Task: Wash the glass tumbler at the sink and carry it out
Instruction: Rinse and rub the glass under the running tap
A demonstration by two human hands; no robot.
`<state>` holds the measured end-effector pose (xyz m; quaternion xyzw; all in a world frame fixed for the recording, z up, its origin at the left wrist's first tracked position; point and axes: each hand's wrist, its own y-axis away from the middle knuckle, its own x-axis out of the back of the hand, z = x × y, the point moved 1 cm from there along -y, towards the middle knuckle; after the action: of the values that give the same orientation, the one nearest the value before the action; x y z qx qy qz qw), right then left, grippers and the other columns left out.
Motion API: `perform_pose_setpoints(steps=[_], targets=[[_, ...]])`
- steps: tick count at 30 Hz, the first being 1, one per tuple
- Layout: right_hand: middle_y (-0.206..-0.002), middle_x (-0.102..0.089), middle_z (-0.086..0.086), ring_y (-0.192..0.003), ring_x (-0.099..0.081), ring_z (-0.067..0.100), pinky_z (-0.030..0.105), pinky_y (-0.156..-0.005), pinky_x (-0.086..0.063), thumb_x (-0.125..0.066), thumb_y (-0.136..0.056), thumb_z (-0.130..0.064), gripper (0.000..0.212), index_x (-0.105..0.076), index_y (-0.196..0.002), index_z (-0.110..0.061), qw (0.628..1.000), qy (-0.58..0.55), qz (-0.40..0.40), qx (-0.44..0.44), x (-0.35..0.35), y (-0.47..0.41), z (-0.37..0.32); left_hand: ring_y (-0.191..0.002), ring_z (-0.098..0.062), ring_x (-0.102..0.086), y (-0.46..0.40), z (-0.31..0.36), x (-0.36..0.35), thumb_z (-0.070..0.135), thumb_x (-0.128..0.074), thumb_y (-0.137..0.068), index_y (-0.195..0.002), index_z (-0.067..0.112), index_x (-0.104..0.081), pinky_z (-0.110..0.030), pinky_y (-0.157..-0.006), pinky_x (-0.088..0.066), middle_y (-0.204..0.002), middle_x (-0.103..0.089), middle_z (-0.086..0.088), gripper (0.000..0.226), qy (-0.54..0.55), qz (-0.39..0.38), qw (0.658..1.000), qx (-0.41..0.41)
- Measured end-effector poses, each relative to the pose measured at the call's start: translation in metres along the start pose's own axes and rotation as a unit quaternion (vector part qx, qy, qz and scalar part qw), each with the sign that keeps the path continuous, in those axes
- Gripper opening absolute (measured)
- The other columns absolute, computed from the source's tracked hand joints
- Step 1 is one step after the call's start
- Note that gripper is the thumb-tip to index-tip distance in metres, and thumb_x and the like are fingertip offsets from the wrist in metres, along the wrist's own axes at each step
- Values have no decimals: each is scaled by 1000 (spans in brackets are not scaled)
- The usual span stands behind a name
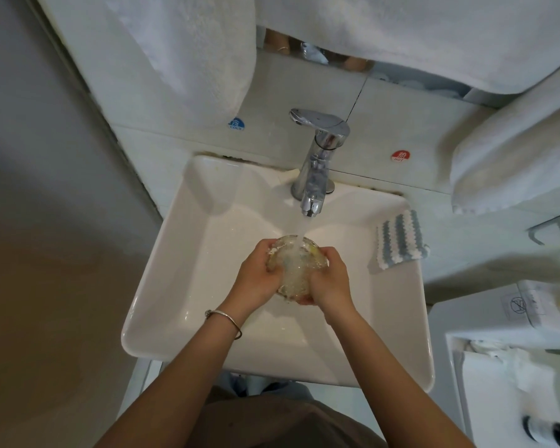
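A clear glass tumbler (296,266) lies tilted over the middle of the white sink (181,253), its mouth toward the tap. Water streams from the chrome faucet (317,163) onto it. My left hand (256,279), with a silver bangle on the wrist, grips the tumbler's left side. My right hand (328,282) grips its right side, fingers curled under the base. The lower part of the glass is hidden by both hands.
A striped blue and white cloth (400,242) lies on the sink's right rim. White towels (511,169) hang at right and above. Blue cold (236,124) and red hot (400,155) stickers mark the tiled wall. A white shelf (498,321) stands at lower right.
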<state>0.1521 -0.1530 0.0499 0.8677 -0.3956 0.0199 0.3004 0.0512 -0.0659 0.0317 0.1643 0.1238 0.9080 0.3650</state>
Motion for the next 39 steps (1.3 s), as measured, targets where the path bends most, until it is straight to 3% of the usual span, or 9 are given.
perform_pose_setpoints(steps=[8,13,18,21,26,29,32,35,39], targets=[[-101,-66,9,-72,-72,30,37,-51,-59,-56,-85,3,36,-48,-111,-20,998,-24,-52,7,0,4,11,-98,-10,-61,4,-2,-1,4,-59,-83,-117,25,-54,-16,-71,-47,-107,-64,8,40,29,20,999,23],[-87,-63,9,-72,-67,26,36,-45,-58,-56,-88,-1,35,-45,-108,-27,994,66,17,87,-2,0,16,-98,-11,-56,11,-4,-7,16,-60,-89,-125,19,-49,-7,-65,-39,-109,-54,9,38,-29,41,999,13],[-106,-62,7,-85,-66,25,38,-48,-60,-58,-92,-8,31,-49,-115,-27,998,29,-6,54,-7,-2,22,-128,-17,-42,14,-13,-14,22,-59,-92,-146,20,-29,-18,-93,-33,-142,-40,-1,62,-79,39,996,26],[-109,-63,9,-87,-68,30,37,-49,-59,-58,-91,-3,31,-53,-114,-24,998,-45,-41,7,-8,1,24,-120,-18,-50,13,-15,-10,9,-53,-91,-140,20,-38,-17,-87,-38,-136,-49,-3,52,-85,65,994,12],[-109,-65,7,-85,-71,30,41,-57,-60,-48,-90,4,41,-55,-120,-22,990,-113,-71,-39,-11,1,23,-95,-12,-58,8,-12,-5,1,-51,-85,-128,23,-51,2,-62,-41,-112,-62,3,48,-53,93,994,24],[-110,-65,7,-86,-72,30,41,-61,-62,-47,-89,2,41,-53,-120,-24,991,-86,-100,-33,-9,1,20,-96,-14,-59,7,-8,-5,-5,-46,-84,-126,20,-55,-5,-63,-45,-107,-61,5,50,-36,122,991,33],[-115,-60,0,-94,-66,19,37,-64,-62,-45,-97,-11,32,-51,-126,-23,996,10,-72,42,-6,-3,19,-96,-14,-59,8,-5,-5,-7,-46,-84,-124,19,-58,-10,-69,-45,-108,-63,4,50,-27,146,989,25],[-114,-55,-4,-103,-61,20,42,-80,-60,-38,-102,-15,32,-49,-132,-17,992,67,-43,99,-7,-6,18,-101,-16,-60,11,-5,-6,-7,-45,-85,-125,16,-57,-16,-77,-46,-116,-65,-2,48,-31,170,985,19],[-105,-62,-1,-94,-57,14,12,-70,-45,-42,-100,-10,30,-59,-124,-8,977,153,12,146,-9,-11,15,-95,-13,-57,16,-4,-7,-7,-45,-84,-124,16,-58,1,-63,-41,-104,-62,5,48,-41,187,981,16]])
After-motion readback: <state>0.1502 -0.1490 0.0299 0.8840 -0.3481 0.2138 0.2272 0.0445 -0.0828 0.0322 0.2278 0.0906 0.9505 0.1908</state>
